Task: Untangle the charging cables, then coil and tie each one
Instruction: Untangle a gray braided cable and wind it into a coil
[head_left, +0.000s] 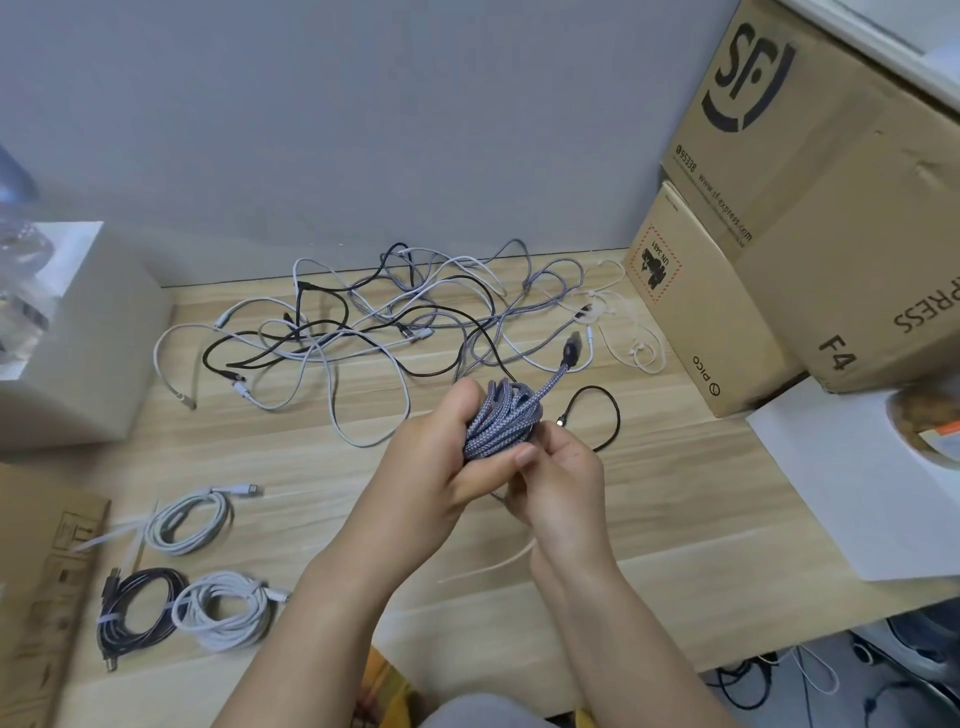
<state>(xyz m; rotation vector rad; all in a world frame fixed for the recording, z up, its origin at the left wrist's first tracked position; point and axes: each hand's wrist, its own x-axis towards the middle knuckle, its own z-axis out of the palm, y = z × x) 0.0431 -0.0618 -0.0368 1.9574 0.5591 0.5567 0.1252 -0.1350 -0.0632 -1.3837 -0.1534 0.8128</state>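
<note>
Room: grey wall (363, 130) runs behind the desk, meeting it along the far edge.
Surface: light wooden desk (467, 613) with a pale plank grain, its near edge cut off by the person's lap.
Right side: stacked cardboard boxes — a large box printed with a black logo (810, 171) sits over a smaller box marked with a red dashed label (691, 312); a white sheet (857, 483) lies in front of them, with a round container (930, 431) at the frame edge.
Left side: a plain pale box (78, 338) carries a clear plastic item, blurred; a flat brown carton (41, 597) lies at the near corner.
Floor: dark cords show below the desk's right end.
Tangle: loose black, white and grey cables (395, 322) sprawl across the far half of the desk.
Finished coils: a white coil (189, 522), a black coil (137, 613) and a second white coil (226, 610) lie tied near the left front.
Grey braided cable (501, 423): bunched into a coil, held above mid-desk, its plug end sticking up and away.
Left hand (441, 467): fingers curled round the coil, thumb pressing its side.
Right hand (561, 483): fingers bent, pinching at the coil's lower part; what it pinches is hidden.
Tie strip (488, 566): pale, trailing below the right wrist.
</note>
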